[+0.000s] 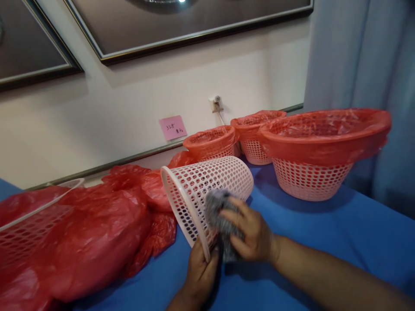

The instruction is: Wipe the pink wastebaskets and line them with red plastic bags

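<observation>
A white perforated plastic basket (223,170) lies tilted on its side above the blue-covered table, its open mouth toward the left. My left hand (201,268) is closed round the lower part of its rim, thumb on one side of the edge. In my right hand (254,233) is a bunched grey cloth (215,211), pressed against the basket's outer wall close to the rim. The fingers of the right hand are bent over the cloth. The basket's far wall shows partly through the holes.
Several white baskets lined with red bags, among them a large one (313,179), stand at the back right. Crumpled red plastic bags (106,229) and another white basket (35,216) lie on the left. A pink note (173,128) and a plugged socket (215,104) are on the wall.
</observation>
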Demonstrator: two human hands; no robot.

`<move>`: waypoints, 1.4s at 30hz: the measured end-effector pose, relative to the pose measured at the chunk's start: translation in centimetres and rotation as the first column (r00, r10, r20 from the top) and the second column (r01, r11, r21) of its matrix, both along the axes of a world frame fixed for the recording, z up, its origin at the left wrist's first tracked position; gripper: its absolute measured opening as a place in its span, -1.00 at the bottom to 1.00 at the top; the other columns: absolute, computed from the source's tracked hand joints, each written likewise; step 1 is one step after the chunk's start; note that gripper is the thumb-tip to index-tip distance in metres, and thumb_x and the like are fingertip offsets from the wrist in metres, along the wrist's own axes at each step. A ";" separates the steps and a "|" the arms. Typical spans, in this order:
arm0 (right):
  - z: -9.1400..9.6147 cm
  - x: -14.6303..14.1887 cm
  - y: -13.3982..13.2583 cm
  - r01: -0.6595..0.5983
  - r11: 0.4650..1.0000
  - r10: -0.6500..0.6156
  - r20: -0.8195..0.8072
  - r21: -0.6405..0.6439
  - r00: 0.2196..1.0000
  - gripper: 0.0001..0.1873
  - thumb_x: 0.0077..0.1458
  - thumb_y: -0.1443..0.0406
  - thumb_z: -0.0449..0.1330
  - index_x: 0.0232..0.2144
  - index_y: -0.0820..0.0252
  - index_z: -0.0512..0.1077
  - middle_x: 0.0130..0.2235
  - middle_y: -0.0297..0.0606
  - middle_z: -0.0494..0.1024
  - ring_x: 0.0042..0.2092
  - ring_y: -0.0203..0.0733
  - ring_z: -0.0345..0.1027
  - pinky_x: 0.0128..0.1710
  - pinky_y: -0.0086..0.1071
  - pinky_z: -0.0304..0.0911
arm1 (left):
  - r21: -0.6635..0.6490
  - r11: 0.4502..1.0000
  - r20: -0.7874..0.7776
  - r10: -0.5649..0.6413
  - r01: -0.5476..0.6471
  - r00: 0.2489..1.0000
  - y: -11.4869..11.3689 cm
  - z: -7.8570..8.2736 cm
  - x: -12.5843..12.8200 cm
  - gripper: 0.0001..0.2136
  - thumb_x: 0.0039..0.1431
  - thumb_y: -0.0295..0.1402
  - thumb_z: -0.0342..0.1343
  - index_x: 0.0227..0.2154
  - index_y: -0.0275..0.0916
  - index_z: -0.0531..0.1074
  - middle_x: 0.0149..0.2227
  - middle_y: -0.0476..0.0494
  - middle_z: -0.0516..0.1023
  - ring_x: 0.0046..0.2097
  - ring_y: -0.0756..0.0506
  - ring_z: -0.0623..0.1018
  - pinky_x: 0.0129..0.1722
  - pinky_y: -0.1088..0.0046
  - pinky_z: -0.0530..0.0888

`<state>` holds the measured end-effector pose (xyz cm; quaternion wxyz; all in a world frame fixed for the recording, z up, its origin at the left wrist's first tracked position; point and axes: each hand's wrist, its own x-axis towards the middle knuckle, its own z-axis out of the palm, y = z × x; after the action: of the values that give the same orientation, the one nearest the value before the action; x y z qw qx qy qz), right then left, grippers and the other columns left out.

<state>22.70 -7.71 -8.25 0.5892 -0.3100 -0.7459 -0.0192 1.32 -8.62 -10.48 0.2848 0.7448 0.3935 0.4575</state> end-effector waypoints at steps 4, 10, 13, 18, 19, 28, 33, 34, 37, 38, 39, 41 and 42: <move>-0.9 4.3 5.5 0.319 0.838 -0.450 -0.231 -0.443 0.863 -0.42 0.06 0.30 0.13 0.17 0.16 0.44 0.16 -0.03 0.44 0.20 0.10 0.38 0.26 0.07 0.31 | 0.025 1.000 -0.030 0.019 -0.018 0.999 0.3 -0.6 -0.4 -0.63 0.35 -0.23 0.14 0.14 -0.18 0.55 0.13 -0.29 0.61 0.20 -0.29 0.55 0.31 0.02 0.39; -0.7 5.0 6.0 0.304 0.832 -0.440 -0.218 -0.464 0.871 -0.40 0.07 0.30 0.13 0.19 0.19 0.41 0.16 0.01 0.45 0.20 0.13 0.39 0.26 0.12 0.28 | 0.102 0.994 -0.107 -0.016 0.027 0.994 0.4 -0.5 -0.6 -0.61 0.36 -0.25 0.11 0.19 -0.12 0.51 0.16 -0.25 0.59 0.22 -0.29 0.54 0.33 0.02 0.38; 0.0 2.2 2.1 0.144 0.977 -0.155 -0.063 -0.157 0.986 -0.32 0.06 0.35 0.14 0.27 0.17 0.31 0.32 0.04 0.28 0.31 0.15 0.27 0.26 0.07 0.30 | 0.131 0.990 -0.135 -0.040 0.058 0.990 0.2 0.4 -0.2 -0.63 0.37 -0.25 0.08 0.17 -0.13 0.53 0.10 -0.27 0.62 0.18 -0.30 0.56 0.29 0.02 0.42; 0.8 -0.9 -2.7 -0.208 0.977 0.202 0.129 0.036 0.971 -0.24 -0.01 0.34 0.14 0.29 0.26 0.22 0.30 0.12 0.26 0.17 0.10 0.42 0.04 -0.09 0.49 | 0.167 0.983 -0.139 -0.056 0.079 0.989 -0.4 1.7 0.2 -0.65 0.30 -0.11 0.14 0.03 -0.12 0.59 -0.23 -0.20 0.68 -0.15 -0.26 0.66 0.05 0.10 0.60; 0.8 -1.0 -2.9 -0.219 0.975 0.211 0.137 0.043 0.968 -0.24 -0.02 0.34 0.14 0.28 0.27 0.23 0.28 0.13 0.28 0.14 0.09 0.45 0.02 -0.11 0.51 | 0.190 0.978 -0.146 -0.054 0.081 0.988 -0.5 1.8 0.1 -0.66 0.29 -0.10 0.15 0.02 -0.11 0.60 -0.28 -0.17 0.67 -0.20 -0.24 0.65 0.00 0.13 0.62; 1.2 -0.5 -2.2 -0.306 0.949 0.277 0.266 0.073 0.923 -0.37 -0.01 0.32 0.12 0.16 0.24 0.37 0.18 0.02 0.44 0.07 -0.02 0.50 -0.03 -0.20 0.52 | 0.292 0.954 -0.023 0.077 -0.067 0.997 -0.9 1.9 -1.9 -0.75 0.28 -0.20 0.21 -0.07 -0.16 0.62 -0.19 -0.18 0.69 -0.21 -0.21 0.67 -0.16 0.28 0.65; 0.6 2.9 2.0 0.240 0.958 -0.264 -0.152 -0.157 0.953 -0.40 0.02 0.35 0.15 0.16 0.15 0.42 0.25 -0.01 0.35 0.28 0.13 0.30 0.25 0.06 0.31 | 0.279 0.954 -0.039 0.121 -0.105 0.992 -1.0 2.0 -1.4 -0.71 0.34 -0.36 0.16 0.08 -0.15 0.58 -0.01 -0.23 0.68 0.01 -0.23 0.67 0.10 0.20 0.59; 0.3 4.1 3.4 0.317 0.908 -0.378 -0.210 -0.274 0.901 -0.43 0.02 0.33 0.16 0.13 0.15 0.46 0.21 -0.01 0.38 0.25 0.15 0.32 0.27 0.10 0.27 | 0.286 0.953 -0.046 0.120 -0.102 0.992 -1.0 1.9 -1.4 -0.71 0.33 -0.36 0.17 0.08 -0.14 0.58 0.00 -0.23 0.68 0.02 -0.24 0.67 0.12 0.19 0.59; -0.4 6.9 6.7 0.315 0.769 -0.532 -0.283 -0.557 0.798 -0.47 0.01 0.26 0.15 0.06 0.20 0.52 0.04 -0.03 0.52 0.11 0.14 0.44 0.24 0.13 0.28 | 0.291 0.953 -0.049 0.103 -0.084 0.993 -0.8 1.4 -1.4 -0.70 0.32 -0.37 0.18 0.09 -0.14 0.58 0.01 -0.23 0.68 0.03 -0.25 0.67 0.12 0.16 0.59; -0.5 7.4 7.3 0.289 0.750 -0.535 -0.288 -0.595 0.795 -0.47 0.01 0.25 0.14 0.05 0.20 0.53 0.01 -0.05 0.55 0.08 0.12 0.46 0.23 0.12 0.30 | 0.286 0.955 -0.052 0.092 -0.073 0.994 -0.8 1.1 -1.5 -0.69 0.33 -0.36 0.17 0.10 -0.14 0.58 0.02 -0.24 0.68 0.03 -0.25 0.67 0.12 0.15 0.59; -0.6 7.6 7.5 0.273 0.753 -0.520 -0.287 -0.599 0.805 -0.47 0.01 0.25 0.14 0.06 0.19 0.53 0.01 -0.06 0.56 0.08 0.11 0.47 0.22 0.10 0.31 | 0.282 0.957 -0.055 0.088 -0.069 0.995 -0.7 0.8 -1.5 -0.69 0.33 -0.36 0.17 0.10 -0.13 0.57 0.02 -0.23 0.68 0.04 -0.25 0.66 0.13 0.15 0.59; -0.4 7.0 6.9 0.268 0.811 -0.449 -0.260 -0.520 0.855 -0.44 0.03 0.28 0.14 0.11 0.15 0.50 0.09 -0.08 0.53 0.12 0.08 0.45 0.24 0.05 0.31 | 0.271 0.961 -0.071 0.081 -0.059 0.994 -0.6 0.2 -1.5 -0.67 0.33 -0.36 0.17 0.12 -0.11 0.56 0.05 -0.22 0.66 0.07 -0.25 0.64 0.16 0.15 0.57; -0.2 6.4 6.1 0.268 0.852 -0.400 -0.229 -0.450 0.887 -0.42 0.03 0.29 0.14 0.14 0.13 0.48 0.15 -0.08 0.48 0.17 0.07 0.42 0.26 0.03 0.30 | 0.265 0.963 -0.078 0.075 -0.052 0.994 -0.6 0.0 -1.5 -0.67 0.34 -0.36 0.17 0.13 -0.09 0.55 0.07 -0.21 0.65 0.09 -0.24 0.63 0.18 0.16 0.55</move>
<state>29.08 -1.58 -8.45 0.6102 -0.5509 -0.5634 0.0824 -0.14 -9.24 -10.47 0.1515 0.7822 0.3653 0.4814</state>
